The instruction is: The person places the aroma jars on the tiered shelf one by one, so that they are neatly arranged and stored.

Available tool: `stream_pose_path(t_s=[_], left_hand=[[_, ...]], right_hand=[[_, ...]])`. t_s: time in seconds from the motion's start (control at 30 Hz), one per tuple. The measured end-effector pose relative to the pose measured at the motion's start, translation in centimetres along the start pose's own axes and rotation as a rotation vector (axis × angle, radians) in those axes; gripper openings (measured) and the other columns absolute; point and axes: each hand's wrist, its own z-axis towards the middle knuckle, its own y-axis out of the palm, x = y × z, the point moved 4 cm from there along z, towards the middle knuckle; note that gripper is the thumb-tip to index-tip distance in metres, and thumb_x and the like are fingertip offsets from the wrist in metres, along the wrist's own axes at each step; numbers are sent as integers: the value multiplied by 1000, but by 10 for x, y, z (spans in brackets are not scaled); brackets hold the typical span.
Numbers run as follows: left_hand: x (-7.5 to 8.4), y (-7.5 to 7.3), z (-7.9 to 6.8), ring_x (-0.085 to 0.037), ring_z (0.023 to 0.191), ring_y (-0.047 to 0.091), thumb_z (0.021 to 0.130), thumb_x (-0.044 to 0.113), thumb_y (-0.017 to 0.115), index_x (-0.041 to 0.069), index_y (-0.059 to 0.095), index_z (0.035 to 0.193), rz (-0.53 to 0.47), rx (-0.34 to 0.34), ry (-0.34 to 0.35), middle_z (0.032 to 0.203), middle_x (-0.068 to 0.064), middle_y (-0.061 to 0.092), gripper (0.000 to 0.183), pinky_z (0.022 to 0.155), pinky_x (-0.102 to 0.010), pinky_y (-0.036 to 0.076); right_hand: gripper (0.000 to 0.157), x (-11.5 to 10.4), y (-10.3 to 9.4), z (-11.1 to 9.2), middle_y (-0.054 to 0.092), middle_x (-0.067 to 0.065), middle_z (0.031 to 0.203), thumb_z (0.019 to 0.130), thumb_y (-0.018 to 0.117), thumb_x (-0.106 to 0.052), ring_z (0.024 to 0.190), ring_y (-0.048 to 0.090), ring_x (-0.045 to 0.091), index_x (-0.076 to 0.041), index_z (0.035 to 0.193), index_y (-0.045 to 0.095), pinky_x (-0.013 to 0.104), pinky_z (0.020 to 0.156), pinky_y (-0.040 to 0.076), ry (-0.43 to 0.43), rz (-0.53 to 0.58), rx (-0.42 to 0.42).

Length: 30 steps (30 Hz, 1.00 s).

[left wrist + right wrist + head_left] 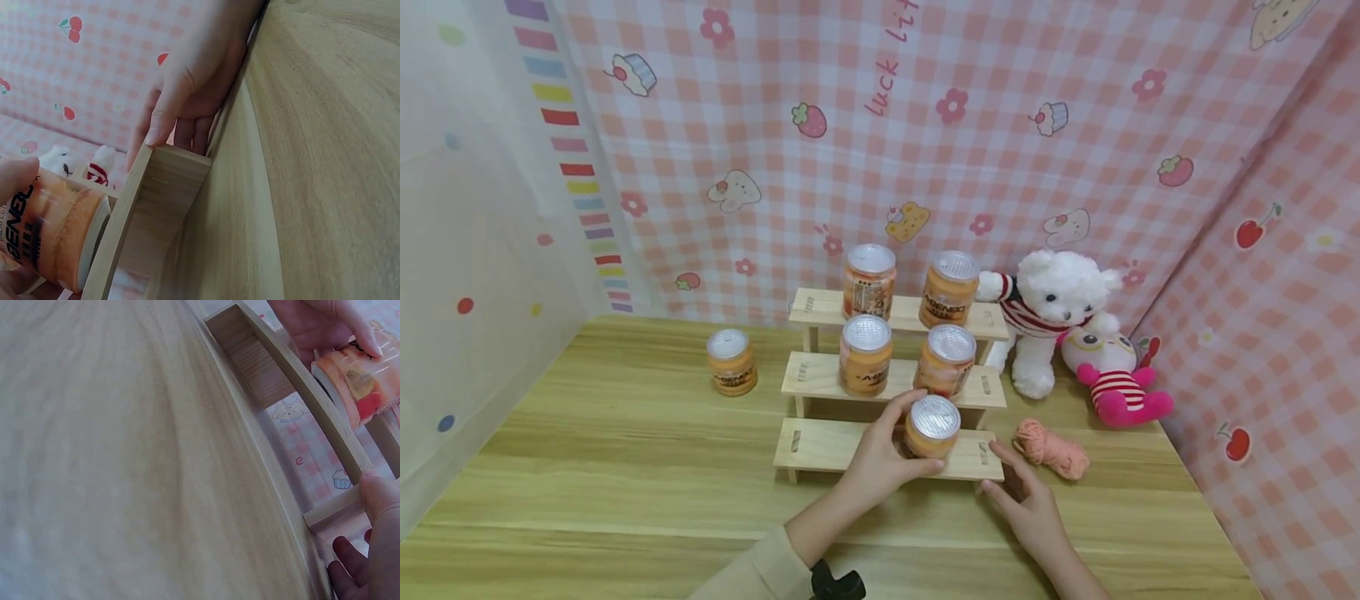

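Observation:
My left hand (883, 454) grips an orange-labelled can (934, 427) with a silvery lid, thumb in front and fingers round its far side. The can is upright over the lowest step of a three-step wooden rack (820, 442); its base (94, 244) is at the board, and I cannot tell whether its full weight rests there. At the rack's right end, my right hand (1030, 508) holds the lowest step, its thumb (378, 494) against the front edge. Two similar cans stand on the middle step, including one can (865, 357), and two on the top, including another can (868, 283).
Another can (732, 363) stands on the wooden table (625, 467) left of the rack. To the right lie a pink yarn skein (1051, 450) and a pink plush toy (1116, 379). A white plush bear (1063, 292) sits behind them, before the checked curtain (880, 167).

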Motion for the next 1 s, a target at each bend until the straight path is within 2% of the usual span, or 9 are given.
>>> stream_pose_path(t_s=[0.13,0.37,0.67,0.8,1.0], left_hand=[[-6,2,1,-19,111,54,68,9,88,26,44,140,9,0,22,126,-1,56,86,92,-39,44],[-7,4,2,-21,113,54,69,10,87,23,44,140,31,5,74,128,-4,55,85,93,-40,45],[-6,7,1,-21,119,51,68,11,88,24,42,142,21,3,56,133,-4,52,87,99,-41,40],[-6,7,1,-21,122,48,69,11,87,23,39,143,46,-9,60,135,-5,51,89,102,-41,38],[-3,3,2,-19,111,55,70,16,87,24,33,146,93,-20,38,124,-3,55,94,95,-40,43]], right_hand=[[53,0,0,0,46,22,139,82,70,6,119,49,7,1,133,53,18,94,40,5,-1,-5],[52,-2,0,1,46,24,138,83,69,7,119,50,10,2,132,53,18,95,40,-5,10,-4],[51,-5,1,0,47,24,137,84,69,7,119,49,12,3,132,54,18,94,39,-13,11,-2],[50,-6,1,0,48,23,137,84,69,6,119,50,13,2,132,54,17,94,40,-10,1,-2],[51,-8,1,0,48,23,137,83,69,7,118,50,13,3,132,53,16,93,40,-14,-4,-1]])
